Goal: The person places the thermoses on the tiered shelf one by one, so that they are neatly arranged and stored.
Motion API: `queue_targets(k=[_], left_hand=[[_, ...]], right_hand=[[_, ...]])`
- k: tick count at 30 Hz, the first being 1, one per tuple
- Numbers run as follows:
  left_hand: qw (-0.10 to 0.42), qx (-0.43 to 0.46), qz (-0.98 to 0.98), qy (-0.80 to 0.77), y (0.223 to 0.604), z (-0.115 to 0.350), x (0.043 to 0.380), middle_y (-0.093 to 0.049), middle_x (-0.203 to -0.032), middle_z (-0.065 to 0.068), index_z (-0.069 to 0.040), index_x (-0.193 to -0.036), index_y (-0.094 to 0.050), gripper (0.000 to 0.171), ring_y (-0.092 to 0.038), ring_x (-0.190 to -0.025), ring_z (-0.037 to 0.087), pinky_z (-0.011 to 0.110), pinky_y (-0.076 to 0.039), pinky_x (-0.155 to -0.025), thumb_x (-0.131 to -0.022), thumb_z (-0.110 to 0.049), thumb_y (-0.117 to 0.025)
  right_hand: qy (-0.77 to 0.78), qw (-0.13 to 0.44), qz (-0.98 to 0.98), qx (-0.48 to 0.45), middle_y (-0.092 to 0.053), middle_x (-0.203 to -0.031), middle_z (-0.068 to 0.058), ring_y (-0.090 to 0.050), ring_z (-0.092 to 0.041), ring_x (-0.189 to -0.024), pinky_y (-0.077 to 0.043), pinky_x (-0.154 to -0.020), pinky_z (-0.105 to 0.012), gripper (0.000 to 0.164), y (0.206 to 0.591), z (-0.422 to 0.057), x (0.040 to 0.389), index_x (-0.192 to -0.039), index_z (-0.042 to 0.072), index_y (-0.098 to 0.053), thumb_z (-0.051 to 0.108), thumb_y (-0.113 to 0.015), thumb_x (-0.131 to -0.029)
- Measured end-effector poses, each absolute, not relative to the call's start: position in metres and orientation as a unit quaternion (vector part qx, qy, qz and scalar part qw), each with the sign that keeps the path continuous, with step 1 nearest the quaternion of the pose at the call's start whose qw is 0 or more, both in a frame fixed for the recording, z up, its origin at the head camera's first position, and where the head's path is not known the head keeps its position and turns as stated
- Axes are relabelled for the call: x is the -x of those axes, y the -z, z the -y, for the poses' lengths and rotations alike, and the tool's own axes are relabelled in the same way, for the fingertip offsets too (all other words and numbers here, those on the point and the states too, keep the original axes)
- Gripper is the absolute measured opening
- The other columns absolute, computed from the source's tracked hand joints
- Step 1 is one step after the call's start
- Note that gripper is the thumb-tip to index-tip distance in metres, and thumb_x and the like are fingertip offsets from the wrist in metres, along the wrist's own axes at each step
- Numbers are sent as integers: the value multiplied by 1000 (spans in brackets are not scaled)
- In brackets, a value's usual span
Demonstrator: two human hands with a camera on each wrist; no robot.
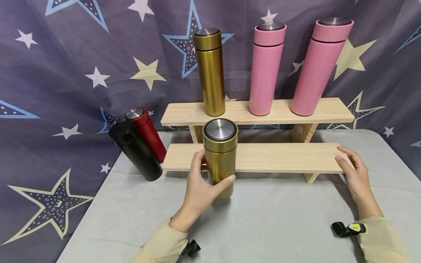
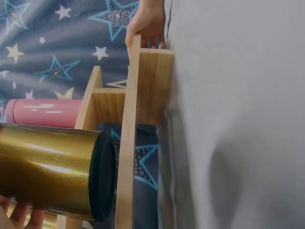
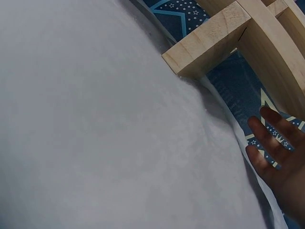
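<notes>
My left hand [image 1: 205, 190] grips a gold thermos [image 1: 221, 157] with a silver-topped lid, thumb and fingers round its body. The thermos is off the table, and its dark base [image 2: 102, 176] appears just above the level of the lower shelf board in the left wrist view. My right hand [image 1: 356, 175] is at the right end of the wooden two-tier rack [image 1: 273, 157], thumb and index finger at the board's edge. The right wrist view shows its other fingers [image 3: 267, 136] loosely extended, apart from the wood.
On the upper board stand another gold thermos [image 1: 212, 76] and two pink thermoses [image 1: 264, 73]. Left of the rack, a black thermos [image 1: 136, 151] and a red thermos [image 1: 148, 135] stand on the grey-covered table [image 1: 269, 219]. A star-patterned curtain [image 1: 125, 47] hangs behind.
</notes>
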State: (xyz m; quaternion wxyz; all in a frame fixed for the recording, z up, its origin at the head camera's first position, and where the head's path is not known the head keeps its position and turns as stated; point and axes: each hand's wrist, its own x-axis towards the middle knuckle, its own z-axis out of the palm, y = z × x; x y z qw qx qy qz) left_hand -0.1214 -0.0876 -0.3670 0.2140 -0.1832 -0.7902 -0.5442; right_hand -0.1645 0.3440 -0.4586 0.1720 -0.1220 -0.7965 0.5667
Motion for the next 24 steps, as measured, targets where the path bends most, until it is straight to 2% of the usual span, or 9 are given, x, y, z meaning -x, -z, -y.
queue_targets(k=[8,13,17,24], left_hand=[[189,194,780,563,365,71,123,-50,-123,0,-18,-139,-45,78,-52,-103,22,41,-47,-83,-74,-24,-88],[173,192,785,564,362,60,126,-51,-125,-4,-22,-140,-45,80,-52,-107,17,39,-46,-88,-73,-30,-89],[165,197,787,561,361,51,128,-50,-127,-4,-21,-142,-44,81,-52,-108,15,37,-47,-89,-74,-31,-88],[138,198,797,553,357,38,132,-50,-128,-8,-22,-142,-44,81,-51,-107,12,34,-47,-88,-75,-34,-87]], right_hand=[[-568,175,795,119,-49,-130,16,-46,3,-103,-34,-80,-5,43,459,-344,164,-143,33,-53,34,-57,-100],[-571,176,793,114,-50,-126,18,-47,4,-102,-34,-80,-5,43,459,-343,164,-143,33,-53,33,-57,-100],[-575,178,791,109,-51,-120,21,-48,4,-99,-34,-79,-5,42,458,-343,164,-142,32,-54,32,-57,-100],[-576,176,790,111,-51,-121,21,-47,4,-99,-34,-79,-5,42,457,-343,164,-142,32,-54,32,-57,-100]])
